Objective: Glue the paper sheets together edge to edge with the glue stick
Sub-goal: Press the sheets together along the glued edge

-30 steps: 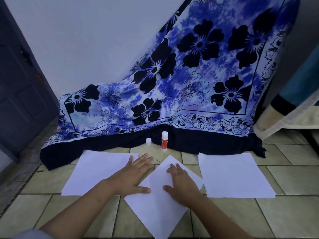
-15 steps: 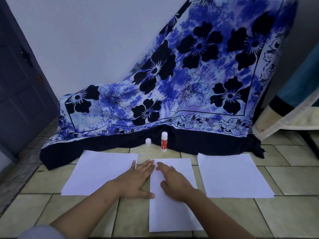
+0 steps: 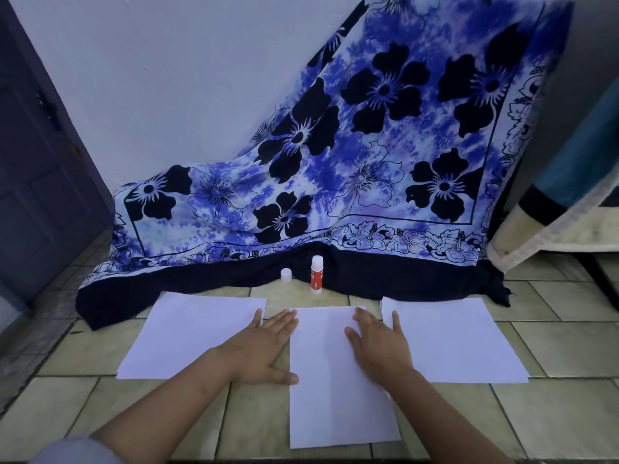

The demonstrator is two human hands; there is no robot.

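Observation:
Three white paper sheets lie on the tiled floor. The middle sheet (image 3: 331, 390) lies upright in portrait, between the left sheet (image 3: 187, 333) and the right sheet (image 3: 455, 339). My left hand (image 3: 264, 349) rests flat, fingers spread, at the middle sheet's left edge and partly on the left sheet. My right hand (image 3: 378, 343) presses flat on the middle sheet's right side, fingertips reaching toward the right sheet. An uncapped red-and-white glue stick (image 3: 316, 274) stands upright behind the sheets, its white cap (image 3: 286, 274) beside it on the left.
A blue floral cloth (image 3: 368, 169) hangs down the wall and pools on the floor just behind the glue stick. A dark door (image 3: 37, 162) stands at the left. A mattress edge (image 3: 562, 226) is at the right. Bare tiles (image 3: 552, 416) lie in front.
The middle sheet has turned from a diagonal diamond position to straight, and shifted right. My right hand has moved rightward across it; my left hand has stayed by its left edge.

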